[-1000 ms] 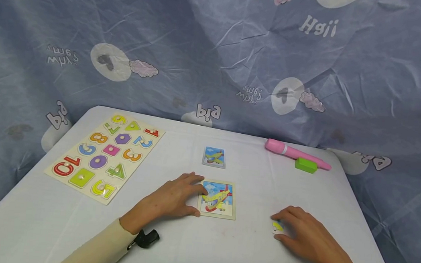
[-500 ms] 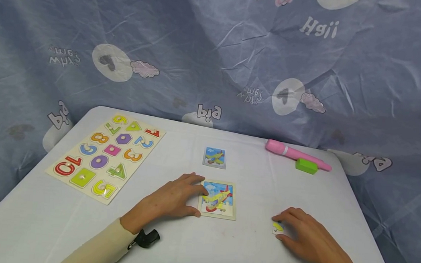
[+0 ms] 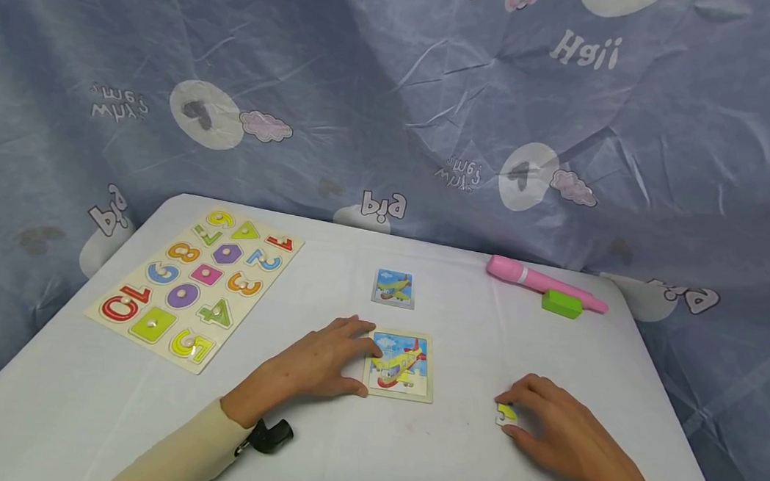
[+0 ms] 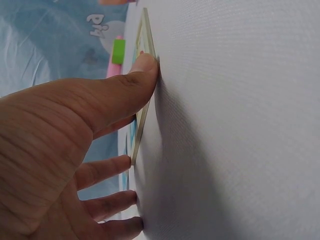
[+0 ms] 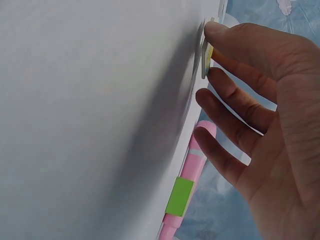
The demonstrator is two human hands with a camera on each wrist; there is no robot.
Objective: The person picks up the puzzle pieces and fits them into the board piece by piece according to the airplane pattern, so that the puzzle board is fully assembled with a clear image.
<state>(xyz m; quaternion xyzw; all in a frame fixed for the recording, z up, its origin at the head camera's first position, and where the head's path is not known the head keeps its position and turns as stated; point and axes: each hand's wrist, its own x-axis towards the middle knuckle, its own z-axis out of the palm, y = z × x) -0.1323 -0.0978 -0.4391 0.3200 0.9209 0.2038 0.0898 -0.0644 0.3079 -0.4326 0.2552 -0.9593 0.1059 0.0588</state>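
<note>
A square wooden jigsaw puzzle [image 3: 405,363] with a yellow airplane picture lies mid-table in its pale frame. My left hand [image 3: 321,358] rests at its left side with spread fingers. Its thumb touches the frame edge near the lower left corner, and one fingertip lies over the picture. In the left wrist view the thumb meets the puzzle's edge [image 4: 141,131]. To the right, my right hand [image 3: 555,431] pinches a small white and yellow puzzle piece [image 3: 505,415] between thumb and fingers. The right wrist view shows this piece [image 5: 206,55] edge-on, just above the tabletop.
Beyond the puzzle lies a small airplane picture card [image 3: 393,289]. At left is a number and shape peg board [image 3: 220,333]. A pink marker-like stick [image 3: 505,268] and a green block [image 3: 561,304] lie at the back right. A patterned curtain [image 3: 340,105] hangs behind the table.
The piece between my right thumb and fingers has turned slightly, and the fingers have shifted a little. My left hand stays in place at the puzzle.
</note>
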